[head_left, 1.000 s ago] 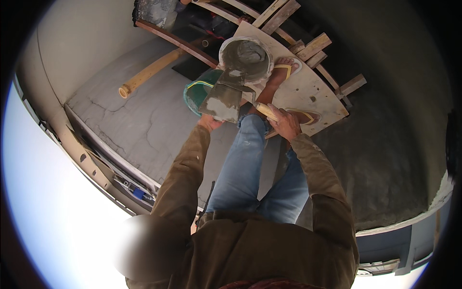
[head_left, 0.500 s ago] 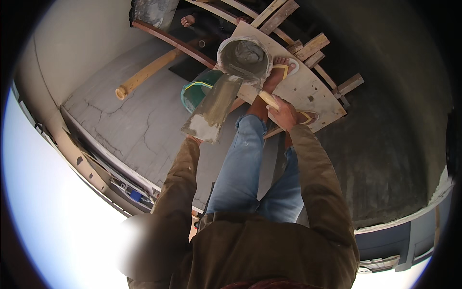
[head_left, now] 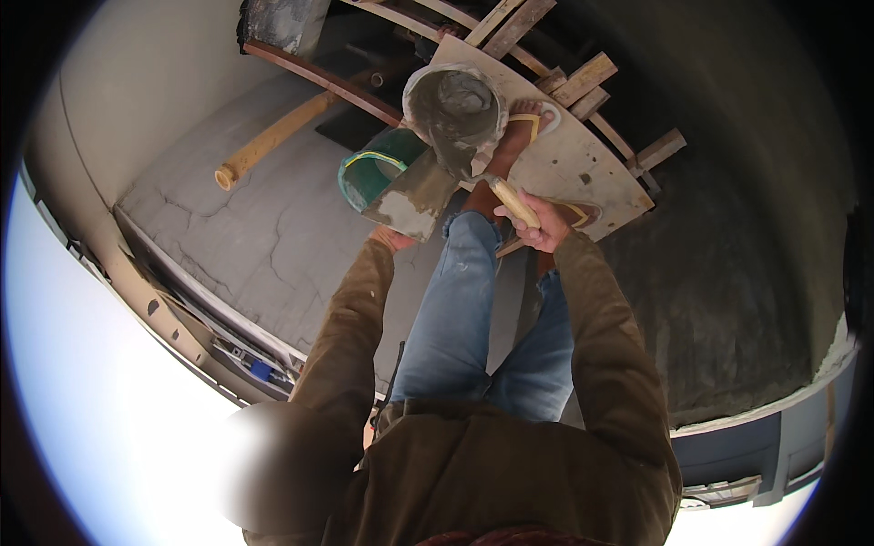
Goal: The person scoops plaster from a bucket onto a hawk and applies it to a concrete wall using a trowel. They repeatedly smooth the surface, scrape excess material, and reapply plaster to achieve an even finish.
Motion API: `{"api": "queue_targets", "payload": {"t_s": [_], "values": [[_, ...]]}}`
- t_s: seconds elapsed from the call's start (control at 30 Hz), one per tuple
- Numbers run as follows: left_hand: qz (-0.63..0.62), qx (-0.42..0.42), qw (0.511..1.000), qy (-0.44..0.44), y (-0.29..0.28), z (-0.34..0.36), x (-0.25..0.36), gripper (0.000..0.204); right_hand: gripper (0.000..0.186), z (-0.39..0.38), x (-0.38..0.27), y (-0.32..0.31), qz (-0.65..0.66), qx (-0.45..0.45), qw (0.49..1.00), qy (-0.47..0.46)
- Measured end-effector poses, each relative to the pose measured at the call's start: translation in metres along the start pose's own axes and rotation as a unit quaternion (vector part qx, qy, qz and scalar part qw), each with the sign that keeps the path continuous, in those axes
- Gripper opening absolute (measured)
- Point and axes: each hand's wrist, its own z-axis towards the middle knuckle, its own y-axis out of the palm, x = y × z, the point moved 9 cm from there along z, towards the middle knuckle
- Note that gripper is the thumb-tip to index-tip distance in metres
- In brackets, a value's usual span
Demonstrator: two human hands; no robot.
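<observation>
My left hand (head_left: 391, 238) is closed around the near end of a flat, mortar-smeared board (head_left: 411, 198), mostly hidden beneath it. The board's far end is beside a pail (head_left: 409, 98) holding wet grey mortar (head_left: 466, 91). In my right hand (head_left: 544, 227) is the pale wooden handle (head_left: 513, 200) of a trowel, gripped with the fingers wrapped round. Its mortar-coated blade (head_left: 460, 153) lies at the pail's near rim, close to the board; where blade and mortar part is hard to tell. A green bucket (head_left: 362, 182) with a yellow-edged rim stands left of the pail, partly behind the board.
My sandalled feet (head_left: 526, 123) stand on a plywood platform (head_left: 569, 168), which also bears the pail. Wooden beams (head_left: 583, 80) stick out past its far right edge. Lower left lies a cracked grey floor (head_left: 246, 227) with a yellowish pipe (head_left: 273, 141). Dark plastered wall curves along the right.
My left hand has moved away from me and to the right, and the board is angled differently. My right hand has shifted slightly nearer with the trowel. Another person's hand at the back has left view.
</observation>
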Motion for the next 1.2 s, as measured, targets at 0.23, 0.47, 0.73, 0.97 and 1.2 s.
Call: {"api": "queue_targets", "payload": {"t_s": [0.23, 0.47, 0.73, 0.97, 1.2], "values": [[-0.043, -0.008, 0.999, -0.032, -0.049, 0.024, 0.008, 0.036, 0.065, -0.045, 0.021, -0.021, -0.026, 0.015, 0.999, 0.027], [0.067, 0.207, 0.975, 0.039, -0.028, 0.028, 0.049, 0.029, 0.047, -0.091, 0.020, 0.001, -0.296, 0.176, 0.926, -0.153], [0.094, 0.130, 0.987, -0.032, 0.009, 0.033, 0.044, 0.027, 0.058, -0.061, -0.004, 0.106, -0.680, 0.213, 0.603, -0.359], [0.098, 0.053, 0.994, -0.013, 0.030, 0.001, 0.042, 0.030, 0.054, 0.029, -0.033, 0.043, -0.686, 0.292, 0.594, -0.302], [0.043, 0.183, 0.982, 0.034, -0.034, -0.028, 0.046, 0.034, 0.040, 0.065, -0.069, 0.013, -0.591, 0.326, 0.696, -0.246]]}}
